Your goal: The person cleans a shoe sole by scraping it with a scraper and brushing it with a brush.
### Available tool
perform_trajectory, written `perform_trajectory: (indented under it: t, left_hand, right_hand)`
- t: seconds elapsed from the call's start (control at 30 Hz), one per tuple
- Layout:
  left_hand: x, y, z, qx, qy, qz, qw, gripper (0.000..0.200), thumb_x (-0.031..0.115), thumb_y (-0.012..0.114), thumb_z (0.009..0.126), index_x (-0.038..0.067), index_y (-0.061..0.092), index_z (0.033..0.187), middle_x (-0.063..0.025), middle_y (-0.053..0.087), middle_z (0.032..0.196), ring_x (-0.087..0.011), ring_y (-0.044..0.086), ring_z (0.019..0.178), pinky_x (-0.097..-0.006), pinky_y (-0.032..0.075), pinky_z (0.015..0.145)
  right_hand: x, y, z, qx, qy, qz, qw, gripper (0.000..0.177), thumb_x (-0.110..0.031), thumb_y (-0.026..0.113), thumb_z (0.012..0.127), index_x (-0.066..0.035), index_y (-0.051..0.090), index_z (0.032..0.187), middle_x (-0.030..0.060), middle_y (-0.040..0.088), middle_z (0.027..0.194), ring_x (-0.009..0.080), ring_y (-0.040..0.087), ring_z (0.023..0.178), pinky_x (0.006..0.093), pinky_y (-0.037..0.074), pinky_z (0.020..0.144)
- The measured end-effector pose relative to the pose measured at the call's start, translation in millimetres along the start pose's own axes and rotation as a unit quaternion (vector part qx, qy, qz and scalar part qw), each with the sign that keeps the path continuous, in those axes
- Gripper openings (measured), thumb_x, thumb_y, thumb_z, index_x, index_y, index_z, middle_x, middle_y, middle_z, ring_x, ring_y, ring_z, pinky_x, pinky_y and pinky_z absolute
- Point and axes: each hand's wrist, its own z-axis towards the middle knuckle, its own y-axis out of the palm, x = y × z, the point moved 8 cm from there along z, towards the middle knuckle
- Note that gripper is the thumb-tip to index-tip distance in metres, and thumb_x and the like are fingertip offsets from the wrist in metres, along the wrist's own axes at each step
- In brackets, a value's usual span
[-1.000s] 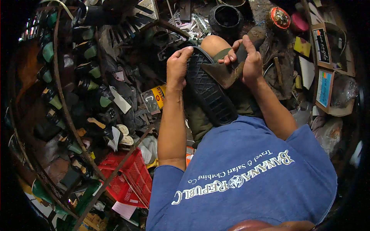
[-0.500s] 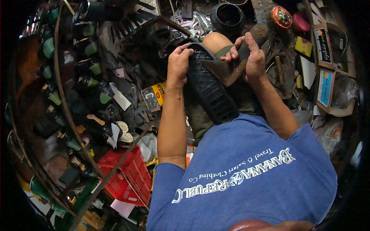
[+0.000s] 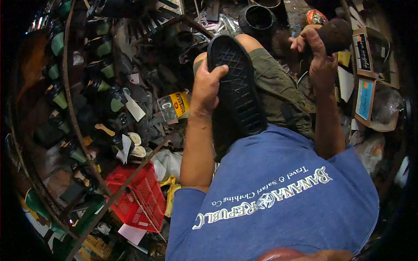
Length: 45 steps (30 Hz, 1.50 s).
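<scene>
My left hand [image 3: 208, 85] is closed on the upper left edge of a black shoe sole [image 3: 238, 82], its thumb lying across the ridged, cross-patterned face. The sole stands tilted over my lap, its lower end against my blue shirt [image 3: 278, 191]. To the right, apart from the sole, my right hand [image 3: 320, 54] is raised with its fingers curled round a dark brown hammer [image 3: 336, 37]. The hammer's rounded end shows beyond the thumb; the rest is partly hidden by the fingers and dim.
A rack [image 3: 69, 87] with many shoe parts fills the left side. Near my left elbow stands a red plastic basket [image 3: 137, 195]. A black pot [image 3: 257, 19] is ahead, and open cardboard boxes [image 3: 370, 95] are at right. A yellow package [image 3: 178, 104] lies left of my forearm.
My right hand has moved up and right with the hammer, away from the sole. My left hand has shifted slightly down along the sole's edge, and the sole has moved slightly up and left.
</scene>
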Motion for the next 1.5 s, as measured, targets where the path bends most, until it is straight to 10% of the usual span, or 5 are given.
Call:
perform_trajectory:
  t: [0.2, 0.7, 1.1, 1.23, 1.5]
  left_hand:
    - [7, 19, 28, -0.096, -0.041, 0.271, 0.957, 0.052, 0.019, 0.068, 0.082, -0.005, 0.048, 0.124, -0.0138, 0.061, 0.109, -0.0182, 0.060, 0.095, -0.0294, 0.049, 0.083]
    - [11, -8, 0, 0.072, 0.227, 0.544, 0.805, 0.053, 0.017, 0.073, 0.077, -0.001, 0.053, 0.123, -0.0118, 0.063, 0.106, -0.0168, 0.059, 0.093, -0.0283, 0.046, 0.085]
    - [-28, -54, -116, 0.193, -0.009, 0.399, 0.896, 0.047, 0.027, 0.070, 0.080, -0.001, 0.057, 0.116, -0.0168, 0.058, 0.107, -0.0288, 0.058, 0.096, -0.0356, 0.046, 0.086]
    - [-34, -32, -121, 0.195, 0.128, 0.477, 0.847, 0.038, 0.022, 0.063, 0.086, -0.003, 0.057, 0.114, -0.0157, 0.059, 0.106, -0.0225, 0.059, 0.094, -0.0341, 0.047, 0.083]
    - [-18, -55, -92, 0.128, 0.102, 0.000, 0.987, 0.035, 0.018, 0.046, 0.098, -0.008, 0.053, 0.120, -0.0065, 0.063, 0.103, -0.0110, 0.058, 0.093, -0.0250, 0.045, 0.086]
  right_hand:
    - [14, 14, 18, -0.106, -0.095, -0.474, 0.869, 0.026, -0.031, 0.064, 0.086, -0.006, 0.060, 0.091, 0.0157, 0.062, 0.070, 0.0298, 0.064, 0.069, 0.0364, 0.048, 0.060]
    - [92, 19, -3, -0.143, 0.133, -0.565, 0.802, 0.040, -0.035, 0.063, 0.081, -0.010, 0.052, 0.111, 0.0212, 0.065, 0.089, 0.0413, 0.061, 0.089, 0.0476, 0.047, 0.077]
    - [98, -20, 0, -0.042, 0.152, -0.573, 0.804, 0.032, -0.024, 0.055, 0.079, -0.003, 0.050, 0.102, 0.0270, 0.061, 0.082, 0.0444, 0.060, 0.084, 0.0484, 0.046, 0.072]
    - [92, -20, 2, -0.034, 0.145, -0.555, 0.818, 0.033, -0.025, 0.054, 0.078, -0.002, 0.051, 0.102, 0.0286, 0.061, 0.085, 0.0455, 0.059, 0.084, 0.0487, 0.046, 0.073]
    - [6, -14, -34, -0.048, 0.089, -0.625, 0.774, 0.028, -0.029, 0.059, 0.081, -0.004, 0.054, 0.095, 0.0220, 0.065, 0.079, 0.0414, 0.063, 0.077, 0.0484, 0.048, 0.067]
